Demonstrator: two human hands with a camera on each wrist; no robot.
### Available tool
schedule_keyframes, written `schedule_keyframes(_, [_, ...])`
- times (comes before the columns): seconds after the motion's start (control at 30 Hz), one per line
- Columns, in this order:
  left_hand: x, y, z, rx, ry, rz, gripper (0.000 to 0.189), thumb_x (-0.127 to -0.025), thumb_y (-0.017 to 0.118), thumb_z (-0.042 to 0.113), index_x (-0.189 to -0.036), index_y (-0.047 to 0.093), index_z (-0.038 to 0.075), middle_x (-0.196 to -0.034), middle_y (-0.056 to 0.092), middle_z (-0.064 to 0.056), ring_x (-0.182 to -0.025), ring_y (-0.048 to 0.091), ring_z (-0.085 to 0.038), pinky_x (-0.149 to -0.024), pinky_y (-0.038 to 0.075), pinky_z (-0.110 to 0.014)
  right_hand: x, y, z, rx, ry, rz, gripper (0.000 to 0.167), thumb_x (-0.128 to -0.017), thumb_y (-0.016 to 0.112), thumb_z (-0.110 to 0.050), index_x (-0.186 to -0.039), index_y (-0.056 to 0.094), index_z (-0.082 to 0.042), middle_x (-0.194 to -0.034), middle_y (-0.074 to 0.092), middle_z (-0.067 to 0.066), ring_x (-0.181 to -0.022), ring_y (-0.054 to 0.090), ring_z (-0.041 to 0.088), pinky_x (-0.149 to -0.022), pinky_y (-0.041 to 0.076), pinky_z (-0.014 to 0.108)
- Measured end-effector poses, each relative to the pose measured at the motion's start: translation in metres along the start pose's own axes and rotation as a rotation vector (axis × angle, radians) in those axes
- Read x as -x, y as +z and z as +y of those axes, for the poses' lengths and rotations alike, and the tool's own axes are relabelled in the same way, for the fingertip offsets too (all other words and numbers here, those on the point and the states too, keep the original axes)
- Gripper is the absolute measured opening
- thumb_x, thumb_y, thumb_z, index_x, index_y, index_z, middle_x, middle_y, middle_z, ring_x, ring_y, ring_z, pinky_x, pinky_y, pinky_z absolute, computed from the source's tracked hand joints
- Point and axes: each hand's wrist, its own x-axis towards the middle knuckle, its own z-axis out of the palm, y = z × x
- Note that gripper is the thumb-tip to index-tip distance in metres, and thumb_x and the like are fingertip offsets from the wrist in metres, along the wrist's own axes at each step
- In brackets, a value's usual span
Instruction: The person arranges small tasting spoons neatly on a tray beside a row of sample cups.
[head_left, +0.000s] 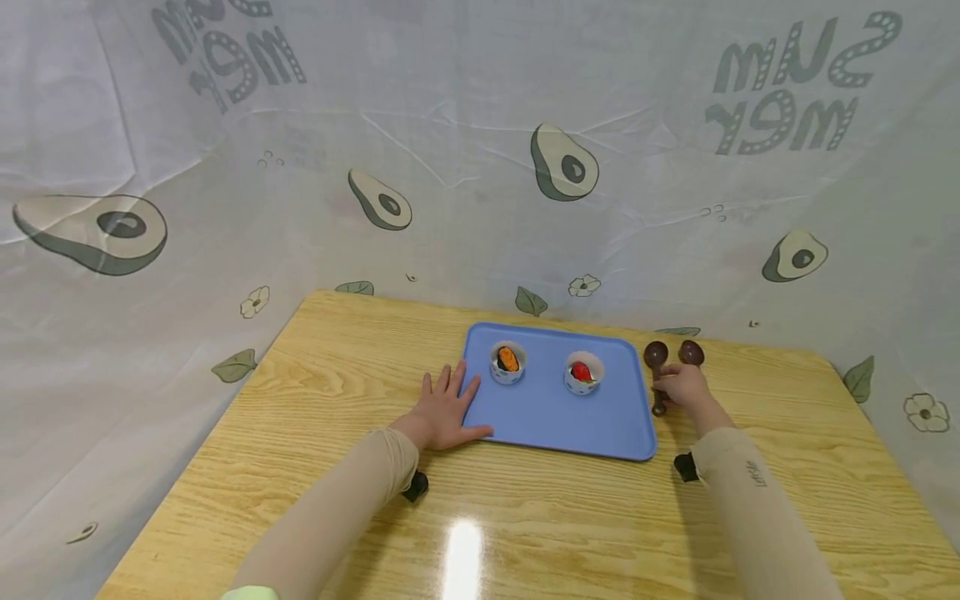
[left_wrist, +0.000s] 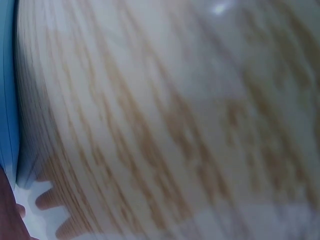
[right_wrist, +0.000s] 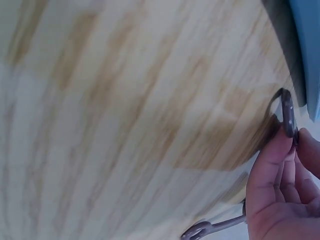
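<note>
My left hand (head_left: 441,414) rests with fingers spread at the left edge of a blue tray (head_left: 540,421). Only a sliver of that hand (left_wrist: 7,215) shows in the left wrist view. Right of the tray, my right hand (head_left: 684,386) pinches a dark brown spoon (head_left: 656,354) by its handle, between thumb and fingers. In the right wrist view the handle end (right_wrist: 288,112) sticks up out of the pinch. A second brown spoon (head_left: 691,353) lies just to the right, its handle partly hidden by the hand.
On the tray stand two small patterned cups. The left cup (head_left: 506,379) holds an orange-topped toy-like food piece (head_left: 508,359), the right cup (head_left: 580,387) a red-topped one (head_left: 581,372). A printed cloth (head_left: 465,208) hangs behind the wooden table (head_left: 337,358).
</note>
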Motion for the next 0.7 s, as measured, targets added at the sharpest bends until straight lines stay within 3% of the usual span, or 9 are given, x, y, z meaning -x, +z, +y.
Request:
schedule_keyframes(0.13, [0.001, -0.002, 0.001, -0.001, -0.002, -0.009, 0.09, -0.086, 0.042, 0.069, -0.152, 0.014, 0.014, -0.157, -0.001, -0.02, -0.143, 0.004, -0.043, -0.108, 0.009, -0.066, 0.003, -0.002, 0.002, -0.102, 0.012, -0.044, 0.048, -0.089, 0.051, 0.0, -0.129, 0.036, 0.022, -0.114, 0.05, 0.036, -0.065, 0.056, 0.003, -0.06, 0.053, 0.024])
schedule_keyframes(0.37, [0.001, -0.002, 0.003, -0.003, -0.01, -0.016, 0.09, -0.086, 0.041, 0.069, -0.152, 0.015, 0.014, -0.158, -0.001, -0.017, -0.144, 0.004, -0.042, -0.109, 0.008, -0.065, 0.012, -0.005, 0.003, -0.183, 0.035, -0.078, 0.05, -0.093, 0.049, -0.002, -0.135, 0.032, 0.018, -0.095, 0.058, 0.013, -0.064, 0.055, 0.001, -0.06, 0.051, 0.022])
schedule_keyframes(0.53, [0.002, -0.006, 0.005, -0.015, -0.015, -0.034, 0.089, -0.087, 0.04, 0.069, -0.152, 0.013, 0.015, -0.157, -0.002, -0.018, -0.143, 0.004, -0.042, -0.11, 0.008, -0.064, 0.018, -0.007, 0.001, -0.253, 0.073, -0.108, 0.053, -0.095, 0.049, -0.006, -0.14, 0.028, 0.013, -0.082, 0.055, -0.005, -0.065, 0.054, 0.003, -0.062, 0.05, 0.021])
schedule_keyframes(0.7, [0.003, -0.008, 0.005, -0.007, -0.007, -0.038, 0.087, -0.088, 0.042, 0.066, -0.152, 0.015, 0.013, -0.157, 0.0, -0.02, -0.143, 0.005, -0.044, -0.109, 0.009, -0.064, 0.022, -0.009, -0.003, -0.279, 0.061, -0.14, 0.053, -0.097, 0.048, -0.01, -0.142, 0.029, 0.01, -0.079, 0.056, -0.011, -0.069, 0.055, 0.002, -0.065, 0.051, 0.021])
